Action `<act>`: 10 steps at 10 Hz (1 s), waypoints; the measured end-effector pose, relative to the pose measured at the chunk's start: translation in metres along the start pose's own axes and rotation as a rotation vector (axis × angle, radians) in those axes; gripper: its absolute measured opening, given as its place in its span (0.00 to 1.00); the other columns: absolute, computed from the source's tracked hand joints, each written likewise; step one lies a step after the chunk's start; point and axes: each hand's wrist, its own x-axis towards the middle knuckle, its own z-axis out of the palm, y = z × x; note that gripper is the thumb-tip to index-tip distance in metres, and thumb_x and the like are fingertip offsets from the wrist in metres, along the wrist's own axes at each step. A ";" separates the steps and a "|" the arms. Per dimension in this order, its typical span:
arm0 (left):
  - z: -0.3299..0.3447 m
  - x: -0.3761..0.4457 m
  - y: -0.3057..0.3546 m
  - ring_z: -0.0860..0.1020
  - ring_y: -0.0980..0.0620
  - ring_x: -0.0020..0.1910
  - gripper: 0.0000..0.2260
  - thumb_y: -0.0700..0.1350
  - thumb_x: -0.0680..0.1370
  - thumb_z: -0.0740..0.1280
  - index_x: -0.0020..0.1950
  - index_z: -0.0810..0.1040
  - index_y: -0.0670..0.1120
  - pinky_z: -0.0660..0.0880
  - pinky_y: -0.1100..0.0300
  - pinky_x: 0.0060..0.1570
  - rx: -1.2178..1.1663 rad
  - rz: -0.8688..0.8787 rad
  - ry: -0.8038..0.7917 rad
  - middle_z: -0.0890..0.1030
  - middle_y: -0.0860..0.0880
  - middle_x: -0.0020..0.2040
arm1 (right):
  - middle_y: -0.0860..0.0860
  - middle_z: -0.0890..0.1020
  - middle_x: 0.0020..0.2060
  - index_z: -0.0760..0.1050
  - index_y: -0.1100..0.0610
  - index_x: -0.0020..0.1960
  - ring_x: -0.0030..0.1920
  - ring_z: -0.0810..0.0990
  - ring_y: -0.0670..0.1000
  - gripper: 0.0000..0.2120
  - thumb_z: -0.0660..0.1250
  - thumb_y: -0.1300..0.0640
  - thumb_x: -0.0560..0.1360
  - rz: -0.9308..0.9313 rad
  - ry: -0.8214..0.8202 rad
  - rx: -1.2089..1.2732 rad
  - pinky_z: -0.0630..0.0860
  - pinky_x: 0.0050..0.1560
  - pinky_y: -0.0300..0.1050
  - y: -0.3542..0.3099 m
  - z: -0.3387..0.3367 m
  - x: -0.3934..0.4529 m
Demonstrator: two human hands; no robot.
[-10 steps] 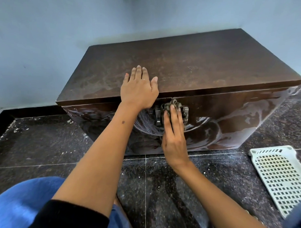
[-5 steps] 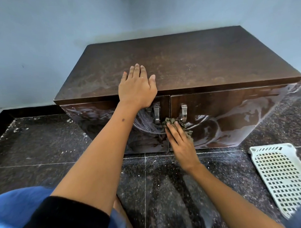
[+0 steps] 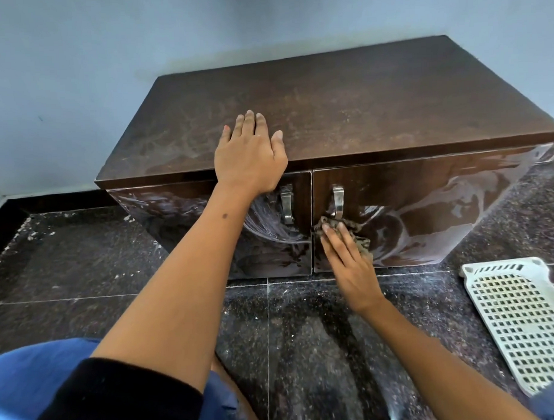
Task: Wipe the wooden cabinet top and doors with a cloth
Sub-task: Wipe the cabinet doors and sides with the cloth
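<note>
Your right hand presses the cloth flat under straight fingers against the right door, just below its handle; your left hand rests open, fingers together, on the front edge of the cabinet top. Both doors show pale wet swirls, the left door included, so I judge the fronts mid-wipe, with streaks left to clear. The top looks dull and smeared, so it probably needs another pass.
</note>
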 end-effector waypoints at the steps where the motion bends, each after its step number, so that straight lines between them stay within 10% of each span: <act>1: 0.000 0.001 0.001 0.53 0.47 0.77 0.26 0.53 0.82 0.45 0.77 0.55 0.41 0.48 0.50 0.74 0.003 -0.004 0.010 0.56 0.44 0.77 | 0.58 0.67 0.71 0.67 0.66 0.69 0.72 0.61 0.60 0.34 0.60 0.75 0.62 0.003 0.005 0.003 0.79 0.52 0.56 -0.005 0.002 0.003; 3: -0.002 -0.001 0.002 0.52 0.47 0.77 0.26 0.53 0.82 0.45 0.77 0.55 0.41 0.48 0.50 0.75 0.003 -0.003 0.000 0.55 0.44 0.77 | 0.55 0.64 0.72 0.67 0.63 0.70 0.72 0.61 0.56 0.44 0.73 0.77 0.55 0.103 -0.058 0.024 0.79 0.49 0.59 0.009 0.003 -0.014; 7: -0.001 -0.002 0.001 0.52 0.48 0.77 0.25 0.53 0.82 0.45 0.77 0.55 0.41 0.48 0.50 0.75 0.000 -0.009 0.002 0.56 0.44 0.77 | 0.56 0.59 0.73 0.64 0.64 0.72 0.73 0.57 0.60 0.39 0.63 0.82 0.62 0.244 0.036 0.132 0.78 0.50 0.61 0.020 0.002 -0.020; 9: -0.002 -0.002 0.001 0.54 0.48 0.76 0.25 0.52 0.82 0.46 0.76 0.57 0.41 0.49 0.51 0.74 -0.001 -0.012 0.031 0.57 0.44 0.77 | 0.57 0.59 0.74 0.62 0.66 0.72 0.74 0.54 0.59 0.36 0.64 0.80 0.66 0.309 0.240 0.250 0.62 0.67 0.57 -0.004 0.002 -0.002; 10: -0.004 -0.005 0.003 0.54 0.48 0.76 0.25 0.53 0.83 0.44 0.76 0.57 0.41 0.49 0.51 0.74 -0.005 -0.006 0.038 0.58 0.44 0.77 | 0.57 0.61 0.73 0.65 0.66 0.70 0.73 0.58 0.60 0.37 0.67 0.81 0.63 0.268 0.197 0.221 0.73 0.62 0.58 0.005 0.000 -0.008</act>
